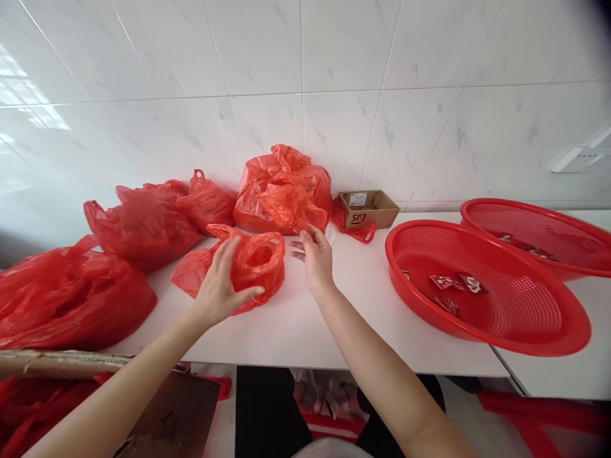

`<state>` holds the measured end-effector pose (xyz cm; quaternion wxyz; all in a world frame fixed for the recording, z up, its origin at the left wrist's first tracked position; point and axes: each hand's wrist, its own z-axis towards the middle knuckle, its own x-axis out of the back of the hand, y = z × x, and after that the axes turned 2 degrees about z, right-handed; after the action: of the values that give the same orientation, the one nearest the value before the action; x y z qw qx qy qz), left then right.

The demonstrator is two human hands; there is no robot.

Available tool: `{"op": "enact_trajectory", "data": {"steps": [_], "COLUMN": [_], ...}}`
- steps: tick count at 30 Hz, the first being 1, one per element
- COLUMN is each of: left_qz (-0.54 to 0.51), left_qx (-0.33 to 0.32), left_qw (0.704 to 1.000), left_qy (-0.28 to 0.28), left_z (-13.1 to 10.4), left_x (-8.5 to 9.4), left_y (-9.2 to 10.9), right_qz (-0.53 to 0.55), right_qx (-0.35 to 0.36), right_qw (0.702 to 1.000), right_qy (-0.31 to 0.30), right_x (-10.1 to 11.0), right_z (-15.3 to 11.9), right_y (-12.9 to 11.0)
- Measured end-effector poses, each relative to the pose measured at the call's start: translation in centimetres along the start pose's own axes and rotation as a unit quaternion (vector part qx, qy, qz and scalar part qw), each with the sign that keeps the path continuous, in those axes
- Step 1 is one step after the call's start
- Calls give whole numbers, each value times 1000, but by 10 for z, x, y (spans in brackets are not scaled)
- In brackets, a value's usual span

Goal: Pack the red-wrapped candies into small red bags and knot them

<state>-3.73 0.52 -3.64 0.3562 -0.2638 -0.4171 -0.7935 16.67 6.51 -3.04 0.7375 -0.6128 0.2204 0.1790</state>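
A red plastic bag (pixel 267 270) with its mouth loosely open lies on the white table in front of me. My left hand (pixel 220 286) is over its left side, fingers and thumb spread, holding nothing. To the right of that bag, my right hand (pixel 315 254) pinches the lower edge of a crumpled red bag (pixel 292 207) between thumb and forefinger, its other fingers apart. This crumpled bag hangs in front of a large, full red bag (pixel 252 184) by the wall.
More red bags (pixel 143 229) and a bulging one (pixel 71 299) fill the left. A small cardboard box (pixel 367 219) is near the wall. Two red baskets (pixel 477 324) with small packets (pixel 446 282) stand at right. A carton (pixel 62 359) is at lower left.
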Motion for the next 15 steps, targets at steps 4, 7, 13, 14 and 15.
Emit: {"op": "enact_trajectory", "data": {"steps": [4, 7, 13, 14, 15], "left_qz": [206, 220, 178, 153, 117], "left_qx": [70, 156, 283, 285, 274], "left_qw": [967, 950, 940, 946, 955], "left_qy": [-134, -154, -61, -34, -8], "left_z": [0, 10, 31, 35, 41], "left_x": [-7, -11, -12, -8, -3], "left_y": [-28, -55, -96, -100, -104], "right_qz": [-14, -27, -67, -82, -102], "right_qx": [26, 3, -69, -68, -61], "right_qw": [998, 999, 995, 994, 993], "right_qy": [49, 48, 15, 6, -6], "right_x": [21, 34, 43, 45, 48], "right_z": [-2, -13, -43, -47, -50], "right_y": [-7, 1, 21, 22, 21]}}
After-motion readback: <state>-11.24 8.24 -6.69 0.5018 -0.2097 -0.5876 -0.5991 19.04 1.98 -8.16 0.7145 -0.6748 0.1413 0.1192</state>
